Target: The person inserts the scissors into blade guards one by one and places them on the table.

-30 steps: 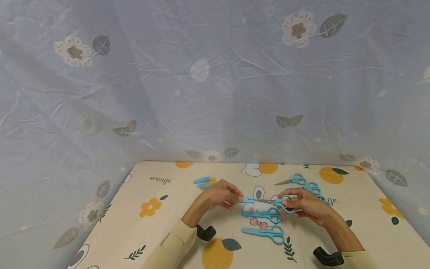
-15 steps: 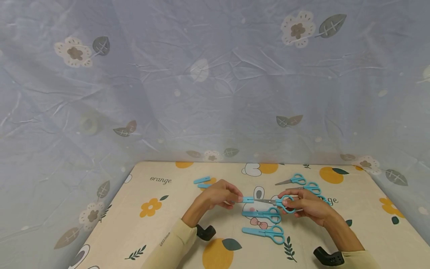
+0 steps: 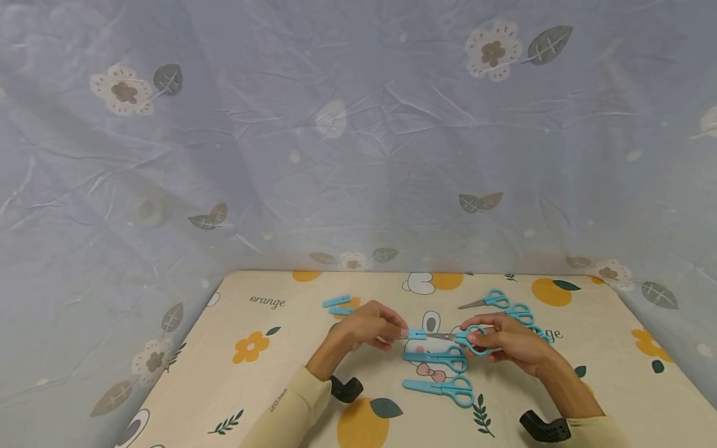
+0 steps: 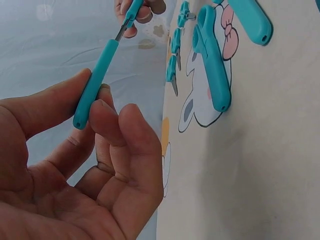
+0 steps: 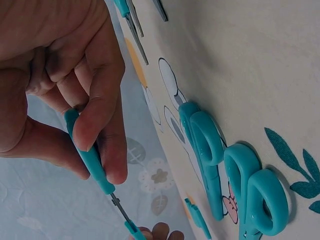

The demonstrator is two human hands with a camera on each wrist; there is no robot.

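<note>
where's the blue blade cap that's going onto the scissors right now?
In the head view, the blue plastic blade cap sits mid-table above the cloth, pinched by the left hand, partly over the blade tip of the blue-handled scissors held by the right hand.

Only readable txt: the word "orange" in dark cursive script, printed on the cream cartoon-print tablecloth w/ oranges, rabbits & leaves [image 3: 291,367], far-left part, head view. A 2nd cursive word on the same cloth's right side is mostly hidden; only its ending "ge" shows. Small dark lettering runs along the pale yellow sleeve cuff [image 3: 278,400] on the left arm, too small to read. Wrist views: no txt, no numbers. No brand or label legible on the blue plastic-handled scissors [image 3: 439,389].
</note>
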